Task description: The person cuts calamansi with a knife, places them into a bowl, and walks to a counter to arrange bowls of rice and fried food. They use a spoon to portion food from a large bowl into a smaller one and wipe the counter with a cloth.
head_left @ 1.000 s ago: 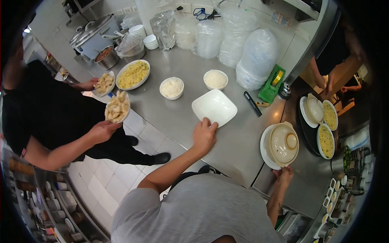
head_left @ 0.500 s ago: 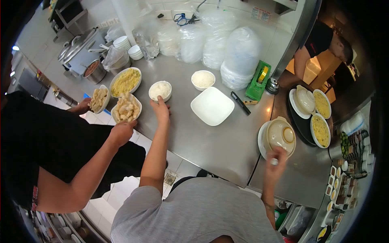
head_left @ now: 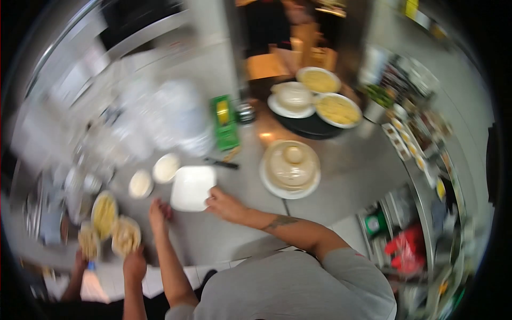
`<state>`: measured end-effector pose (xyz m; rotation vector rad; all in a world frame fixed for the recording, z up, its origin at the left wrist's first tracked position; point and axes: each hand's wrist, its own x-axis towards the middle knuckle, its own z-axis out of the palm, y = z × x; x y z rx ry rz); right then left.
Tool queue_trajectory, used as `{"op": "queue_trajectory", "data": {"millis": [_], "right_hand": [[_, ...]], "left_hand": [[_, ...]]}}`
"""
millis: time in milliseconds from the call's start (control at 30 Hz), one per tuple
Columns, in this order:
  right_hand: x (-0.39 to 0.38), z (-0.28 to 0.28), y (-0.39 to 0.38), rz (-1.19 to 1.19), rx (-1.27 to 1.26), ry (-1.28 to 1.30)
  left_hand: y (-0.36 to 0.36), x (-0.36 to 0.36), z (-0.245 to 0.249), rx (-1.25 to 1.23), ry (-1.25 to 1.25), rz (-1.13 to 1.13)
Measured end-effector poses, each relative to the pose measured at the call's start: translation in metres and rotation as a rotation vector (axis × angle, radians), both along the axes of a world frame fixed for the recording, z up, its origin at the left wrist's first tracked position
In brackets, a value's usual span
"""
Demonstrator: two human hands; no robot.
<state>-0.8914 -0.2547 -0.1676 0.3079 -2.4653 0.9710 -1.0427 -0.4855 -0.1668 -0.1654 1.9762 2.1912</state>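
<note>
My right hand (head_left: 226,206) pinches the right edge of a square white dish (head_left: 193,188), which sits on the steel counter. To the left of that dish is my left hand (head_left: 159,210), close over the counter and smeared by motion, so its fingers are unclear. Just beyond it are two small white bowls of rice, one bowl (head_left: 141,184) nearer and another bowl (head_left: 167,168) beside the dish. A black marker (head_left: 221,163) lies behind the dish. To the right stands a lidded beige pot (head_left: 291,166) on a white plate.
At left, a co-worker's hand (head_left: 134,265) holds a bowl of pale fried pieces (head_left: 126,237), near a bowl of yellow rice (head_left: 104,214). A green tape dispenser (head_left: 225,124) and wrapped stacks (head_left: 181,117) stand behind. A black tray (head_left: 304,128) carries another lidded pot and yellow-rice dishes.
The view has swung to the right. My right hand has moved from the lidded pot to the square dish. My left hand has come away from the rice bowl toward the dish.
</note>
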Motion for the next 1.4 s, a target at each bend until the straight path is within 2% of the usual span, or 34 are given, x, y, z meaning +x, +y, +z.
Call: {"op": "queue_trajectory", "data": {"millis": [67, 133, 167, 267, 367, 400, 467, 567, 600, 700, 800, 967, 1100, 1200, 1267, 1400], "right_hand": [[-0.008, 0.002, 0.008, -0.02, -0.011, 0.021], [-0.017, 0.005, 0.018, -0.054, 0.028, 0.05], [-0.02, 0.003, 0.023, -0.067, 0.039, 0.044], [-0.022, 0.026, 0.028, -0.173, -0.029, -0.203], [-0.008, 0.034, 0.027, -0.351, 0.117, 0.079], [-0.001, 0.037, 0.025, -0.368, 0.098, 0.125], [0.023, 0.039, 0.023, -0.392, 0.06, 0.213], [0.057, 0.014, 0.019, -0.377, -0.047, 0.085], [0.072, 0.01, 0.017, -0.388, -0.064, 0.115], [0.124, 0.005, 0.016, -0.441, -0.083, 0.177], [0.179, 0.009, 0.028, -0.574, -0.007, 0.151], [0.219, 0.004, 0.058, -0.816, 0.105, 0.09], [0.229, 0.005, 0.071, -0.93, 0.107, -0.029], [0.228, 0.001, 0.072, -0.89, 0.199, -0.072], [0.228, -0.001, 0.071, -0.907, 0.198, -0.054], [0.231, -0.002, 0.072, -0.946, 0.24, 0.011]], "left_hand": [[0.006, 0.009, 0.003, -0.108, -0.024, -0.153], [0.011, 0.011, -0.005, -0.11, 0.059, -0.211], [0.016, 0.012, -0.008, -0.092, 0.068, -0.189], [0.038, 0.021, -0.003, -0.123, 0.135, -0.08], [0.042, 0.017, -0.015, -0.182, 0.236, -0.031], [0.041, 0.016, -0.02, -0.199, 0.269, -0.023], [0.041, 0.019, -0.022, -0.182, 0.292, -0.018], [0.045, 0.031, -0.029, -0.205, 0.376, 0.009], [0.048, 0.038, -0.028, -0.22, 0.413, 0.022], [0.058, 0.081, 0.0, -0.197, 0.264, -0.079], [0.067, 0.14, 0.01, -0.106, 0.233, -0.245], [0.064, 0.195, -0.011, -0.565, 0.602, -0.472], [0.059, 0.213, -0.008, -0.627, 0.724, -0.405], [0.057, 0.219, -0.01, -0.769, 0.85, -0.336], [0.059, 0.223, -0.004, -0.905, 0.922, -0.308], [0.057, 0.218, -0.018, -1.001, 0.961, -0.261]]}}
